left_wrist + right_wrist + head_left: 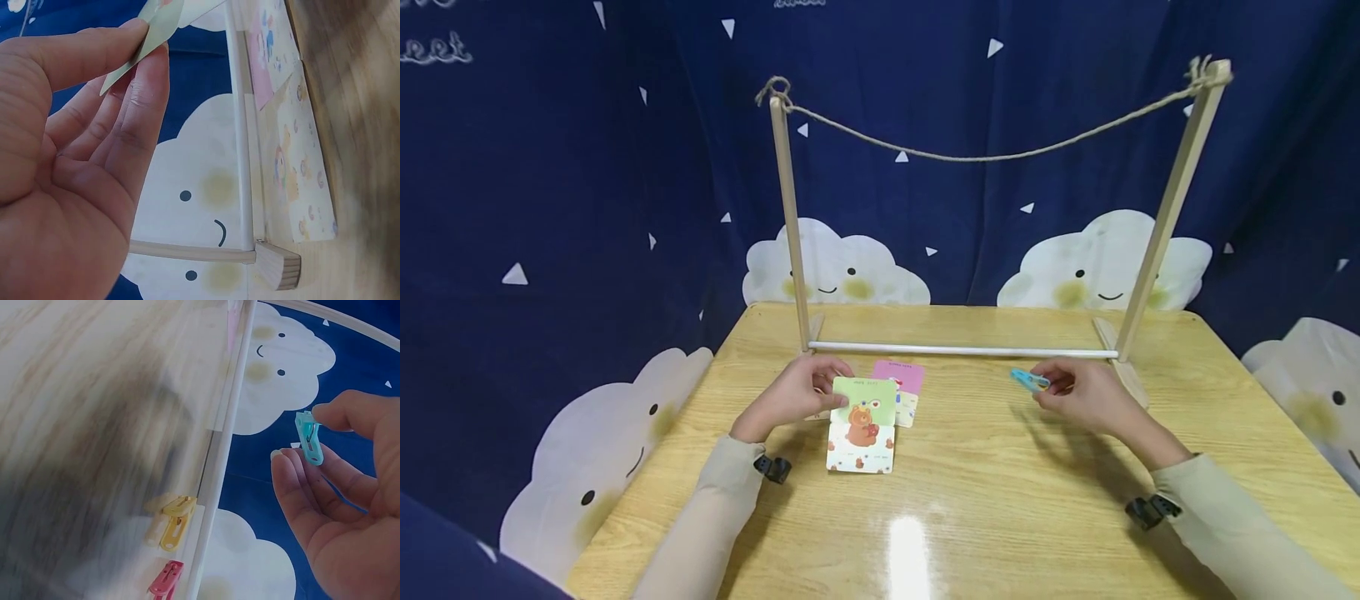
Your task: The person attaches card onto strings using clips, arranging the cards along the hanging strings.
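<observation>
My left hand [801, 390] pinches a green and white card with a bear picture [861, 427] by its left edge, thumb on the front and fingers behind. In the left wrist view the card [164, 28] shows edge-on between thumb and fingertips. Behind it on the table lies a pink and cream card [910, 379], partly covered in the head view; another patterned card [303, 162] lies beside it. Off to the right, my right hand [1084, 393] holds a light blue clothespin [1028, 380] between thumb and fingers. The clothespin [309, 439] stands upright in the right wrist view.
Across the table's back stands a wooden frame, with left post [790, 217], right post [1172, 212], a sagging twine [977, 158] on top and a white rod [962, 349] below. A yellow clothespin [177, 523] and a red one [166, 580] lie on the table.
</observation>
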`<control>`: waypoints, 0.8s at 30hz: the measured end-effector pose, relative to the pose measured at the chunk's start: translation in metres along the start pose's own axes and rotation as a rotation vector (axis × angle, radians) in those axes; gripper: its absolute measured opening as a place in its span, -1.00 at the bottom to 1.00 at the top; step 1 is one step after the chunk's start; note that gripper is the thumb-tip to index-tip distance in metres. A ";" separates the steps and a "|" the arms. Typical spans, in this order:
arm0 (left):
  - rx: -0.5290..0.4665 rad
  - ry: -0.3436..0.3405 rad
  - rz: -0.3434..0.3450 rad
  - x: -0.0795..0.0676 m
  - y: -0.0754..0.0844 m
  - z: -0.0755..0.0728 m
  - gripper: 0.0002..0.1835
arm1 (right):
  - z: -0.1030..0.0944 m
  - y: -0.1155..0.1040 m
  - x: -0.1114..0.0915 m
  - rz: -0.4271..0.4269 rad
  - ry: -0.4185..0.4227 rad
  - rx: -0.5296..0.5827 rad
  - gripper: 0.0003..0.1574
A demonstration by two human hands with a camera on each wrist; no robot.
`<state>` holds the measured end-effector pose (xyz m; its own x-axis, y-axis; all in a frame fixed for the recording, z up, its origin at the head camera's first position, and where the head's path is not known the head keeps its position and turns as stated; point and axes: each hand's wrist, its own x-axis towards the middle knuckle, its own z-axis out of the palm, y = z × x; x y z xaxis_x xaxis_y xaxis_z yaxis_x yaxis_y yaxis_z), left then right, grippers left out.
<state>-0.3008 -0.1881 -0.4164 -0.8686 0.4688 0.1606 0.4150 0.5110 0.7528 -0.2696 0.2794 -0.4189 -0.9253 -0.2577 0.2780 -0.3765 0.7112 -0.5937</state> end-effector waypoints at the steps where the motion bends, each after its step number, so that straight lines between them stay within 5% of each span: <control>1: 0.000 0.002 0.000 0.000 0.001 -0.001 -0.63 | 0.000 -0.001 0.001 0.000 -0.002 0.006 -0.66; 24: -0.109 0.040 0.013 0.013 0.011 -0.002 -0.68 | -0.010 -0.010 0.009 0.030 0.026 -0.014 -0.68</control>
<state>-0.3082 -0.1780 -0.4052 -0.8740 0.4451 0.1947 0.3966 0.4221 0.8152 -0.2741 0.2762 -0.4032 -0.9346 -0.2193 0.2799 -0.3478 0.7276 -0.5913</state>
